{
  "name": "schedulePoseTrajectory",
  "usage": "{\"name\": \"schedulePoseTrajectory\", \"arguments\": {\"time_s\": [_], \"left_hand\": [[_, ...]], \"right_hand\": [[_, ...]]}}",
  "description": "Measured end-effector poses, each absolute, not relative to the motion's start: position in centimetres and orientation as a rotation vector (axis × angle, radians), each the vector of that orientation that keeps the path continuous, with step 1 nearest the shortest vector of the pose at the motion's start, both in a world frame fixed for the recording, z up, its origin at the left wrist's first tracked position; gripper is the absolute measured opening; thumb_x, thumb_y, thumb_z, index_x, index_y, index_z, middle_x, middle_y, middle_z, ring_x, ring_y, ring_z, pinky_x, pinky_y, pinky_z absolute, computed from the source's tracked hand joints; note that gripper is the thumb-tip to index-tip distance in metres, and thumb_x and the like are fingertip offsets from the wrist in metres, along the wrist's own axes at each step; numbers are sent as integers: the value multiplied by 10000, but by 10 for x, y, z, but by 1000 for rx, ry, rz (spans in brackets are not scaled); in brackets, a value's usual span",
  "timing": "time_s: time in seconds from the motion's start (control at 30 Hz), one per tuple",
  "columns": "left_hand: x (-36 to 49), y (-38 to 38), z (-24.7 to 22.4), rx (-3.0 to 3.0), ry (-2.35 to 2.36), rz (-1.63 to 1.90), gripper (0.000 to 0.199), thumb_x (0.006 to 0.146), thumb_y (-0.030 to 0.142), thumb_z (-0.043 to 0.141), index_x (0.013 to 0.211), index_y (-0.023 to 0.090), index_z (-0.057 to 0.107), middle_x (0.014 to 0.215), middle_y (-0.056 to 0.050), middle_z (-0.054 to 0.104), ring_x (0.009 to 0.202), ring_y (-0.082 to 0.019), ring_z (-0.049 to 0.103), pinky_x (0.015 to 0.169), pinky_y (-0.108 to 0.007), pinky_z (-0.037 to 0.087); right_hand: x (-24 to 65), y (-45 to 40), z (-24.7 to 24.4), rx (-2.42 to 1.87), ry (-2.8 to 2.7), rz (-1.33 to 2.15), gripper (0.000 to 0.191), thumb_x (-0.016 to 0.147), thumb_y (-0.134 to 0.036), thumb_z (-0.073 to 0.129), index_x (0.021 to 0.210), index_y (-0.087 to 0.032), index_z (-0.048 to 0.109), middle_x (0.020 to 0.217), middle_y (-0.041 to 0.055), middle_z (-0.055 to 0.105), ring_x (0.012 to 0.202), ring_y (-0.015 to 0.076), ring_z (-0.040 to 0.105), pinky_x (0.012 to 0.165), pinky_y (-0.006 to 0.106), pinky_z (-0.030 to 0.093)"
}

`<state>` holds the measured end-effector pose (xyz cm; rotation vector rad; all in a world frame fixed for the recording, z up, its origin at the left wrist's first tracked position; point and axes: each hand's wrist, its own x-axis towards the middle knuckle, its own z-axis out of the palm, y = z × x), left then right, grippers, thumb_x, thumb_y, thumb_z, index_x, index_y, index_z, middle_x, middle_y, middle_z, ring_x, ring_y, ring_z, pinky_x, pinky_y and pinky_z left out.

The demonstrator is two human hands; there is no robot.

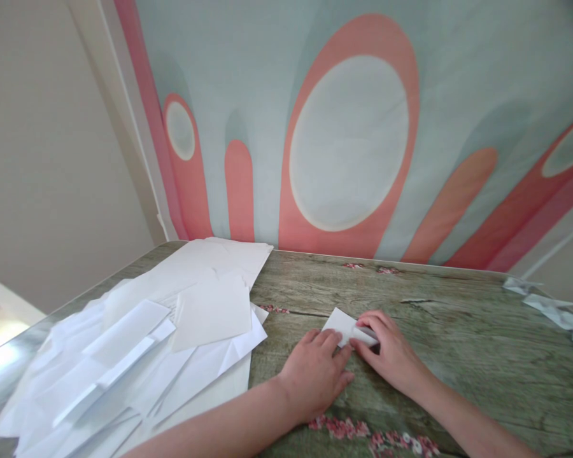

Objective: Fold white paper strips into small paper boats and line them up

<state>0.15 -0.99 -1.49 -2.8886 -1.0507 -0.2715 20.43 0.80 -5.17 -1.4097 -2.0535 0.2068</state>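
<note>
A small piece of white paper (pixel 339 323) lies on the table between my two hands, its right part folded or curled over. My left hand (pixel 312 369) lies flat, with its fingertips resting on the paper's near edge and its thumb off to the side. On the right, my right hand (pixel 386 350) pinches the folded part between thumb and fingers. Part of the fold is hidden under the fingers.
A large spread pile of white paper sheets (pixel 214 312), some folded, covers the table's left side. Folded paper strips (pixel 551 312) lie at the far right edge. The wood-patterned table (pixel 458 356) meets a patterned curtain or wall covering (pixel 262 76) at the back.
</note>
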Motion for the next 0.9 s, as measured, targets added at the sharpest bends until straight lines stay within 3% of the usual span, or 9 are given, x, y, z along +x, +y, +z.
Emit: {"name": "schedulePoseTrajectory", "arguments": {"time_s": [0.43, 0.9], "left_hand": [[2, -10, -14, -2899, -1052, -270, 394, 902, 439, 416, 1212, 201, 471, 1185, -88, 510, 1130, -231, 444, 959, -393, 354], [0, -9, -12, -2902, -1037, -225, 384, 919, 438, 373, 1205, 203, 475, 1215, -89, 493, 1160, -222, 423, 968, -376, 344]], "right_hand": [[218, 10, -61, -1642, -2075, -84, 368, 772, -419, 521, 1085, -225, 532, 1167, 86, 542, 1111, 259, 460, 903, 427, 365], [255, 13, -68, -1859, -2088, -52, 503, 795, -505, 463, 1217, -232, 473, 1278, 91, 469, 1170, 277, 417, 941, 450, 337]]}}
